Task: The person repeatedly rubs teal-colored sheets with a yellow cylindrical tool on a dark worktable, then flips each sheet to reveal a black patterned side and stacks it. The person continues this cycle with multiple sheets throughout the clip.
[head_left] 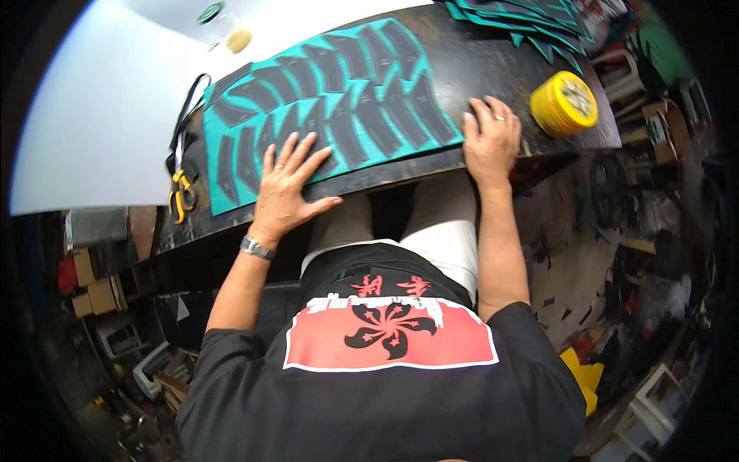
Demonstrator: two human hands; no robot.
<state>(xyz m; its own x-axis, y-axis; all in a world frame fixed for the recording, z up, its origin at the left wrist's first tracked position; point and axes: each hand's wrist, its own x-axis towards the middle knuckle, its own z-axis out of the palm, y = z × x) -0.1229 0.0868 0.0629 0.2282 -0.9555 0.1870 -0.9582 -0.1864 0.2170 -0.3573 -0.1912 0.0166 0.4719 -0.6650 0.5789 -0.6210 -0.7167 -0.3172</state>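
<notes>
A teal sheet (pixel 376 161) lies on the dark table in front of me. Rows of dark grey angled pieces (pixel 348 138) cover it. My left hand (pixel 289 189) rests on the sheet's near part with its fingers spread, palm down, and a metal watch on the wrist. At the sheet's right corner, my right hand (pixel 493 142) lies on the tabletop, fingers apart and slightly bent, the thumb close to the sheet's edge. Neither hand appears to hold anything. Left of the sheet are scissors (pixel 182 199) with orange-yellow handles.
A yellow tub (pixel 556 106) stands right of my right hand. Teal and dark cut sheets (pixel 531 27) are piled at the far right. A white surface (pixel 100 115) borders the table's left, with a clear jar (pixel 219 23) beyond. Boxes and stools clutter both sides.
</notes>
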